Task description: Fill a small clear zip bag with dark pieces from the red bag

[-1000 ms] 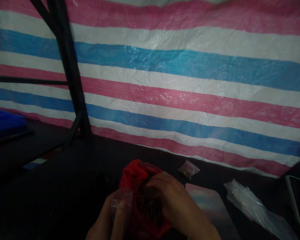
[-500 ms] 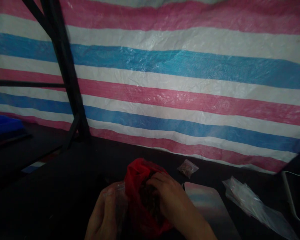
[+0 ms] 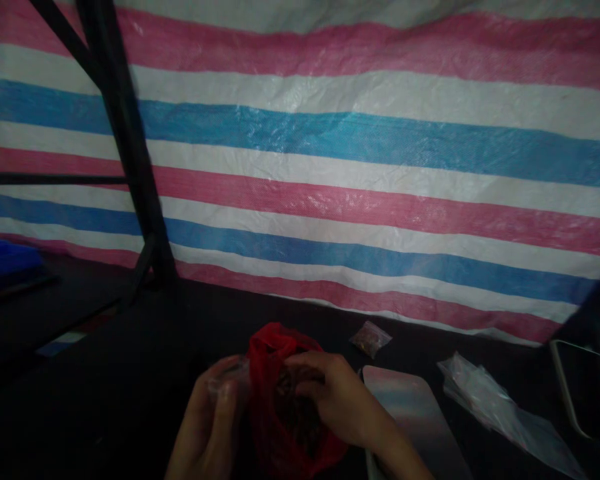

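Observation:
A red plastic bag (image 3: 265,400) stands open-mouthed on the dark table, holding many small dark brown pieces (image 3: 300,413) that are too dim to name. My right hand (image 3: 337,393) is at the bag's mouth, with thumb and forefinger drawn together over the pieces; whatever is between the fingertips cannot be made out. To the left of the red bag, my left hand (image 3: 207,413) is closed on a small clear plastic bag (image 3: 233,380), thumb on the near side. Its lower part is lost in shadow.
A small filled clear packet (image 3: 371,339) lies behind the red bag. Right of my hand is a shiny flat metallic panel (image 3: 410,400), then a stack of clear plastic bags (image 3: 500,400) and a phone-like device (image 3: 585,387). A black metal frame (image 3: 135,147) rises at left before a striped tarp (image 3: 360,200).
My right hand's fingers have curled together and lifted slightly out of the red bag's contents. My left hand has shifted on the clear bag. The whole view has moved a little.

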`<state>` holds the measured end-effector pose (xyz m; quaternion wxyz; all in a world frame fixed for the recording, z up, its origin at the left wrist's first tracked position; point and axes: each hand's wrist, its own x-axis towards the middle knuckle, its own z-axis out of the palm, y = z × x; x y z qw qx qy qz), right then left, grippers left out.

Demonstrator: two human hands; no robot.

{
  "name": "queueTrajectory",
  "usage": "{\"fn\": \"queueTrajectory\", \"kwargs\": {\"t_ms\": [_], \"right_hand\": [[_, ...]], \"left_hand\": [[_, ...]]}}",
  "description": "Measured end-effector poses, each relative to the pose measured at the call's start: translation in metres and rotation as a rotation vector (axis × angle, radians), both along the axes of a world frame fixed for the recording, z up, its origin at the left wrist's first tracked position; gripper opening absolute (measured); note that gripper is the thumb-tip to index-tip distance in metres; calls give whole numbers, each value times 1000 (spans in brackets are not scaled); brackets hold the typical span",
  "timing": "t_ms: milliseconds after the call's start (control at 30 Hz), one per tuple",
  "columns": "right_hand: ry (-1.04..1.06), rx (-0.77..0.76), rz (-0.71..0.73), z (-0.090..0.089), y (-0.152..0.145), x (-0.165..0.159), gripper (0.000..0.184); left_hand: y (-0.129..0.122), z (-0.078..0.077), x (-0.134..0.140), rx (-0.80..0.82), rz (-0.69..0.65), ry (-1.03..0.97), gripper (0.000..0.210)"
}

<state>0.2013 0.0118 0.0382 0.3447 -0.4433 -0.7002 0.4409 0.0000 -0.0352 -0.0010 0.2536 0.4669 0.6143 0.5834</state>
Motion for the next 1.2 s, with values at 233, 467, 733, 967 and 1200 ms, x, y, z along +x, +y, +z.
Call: {"fn": "queueTrajectory", "kwargs": {"t_ms": [233,467,733,967,1200], "right_hand": [[289,-37,50,18,6,16,27],[81,320,-34,31,-13,1,39],[-126,560,19,28,-20,-3,64],[-123,657,-57,21,-17,0,56],[-351,418,14,33,-13,18,53]], "left_hand": [[16,-2,3,-6,-181,166,60],[23,-3,15,49,-276,511,50],[24,-4,22,31,-281,457,45],[20,0,20,61,-254,320,46],[-8,15,12,-38,-105,131,51]]}}
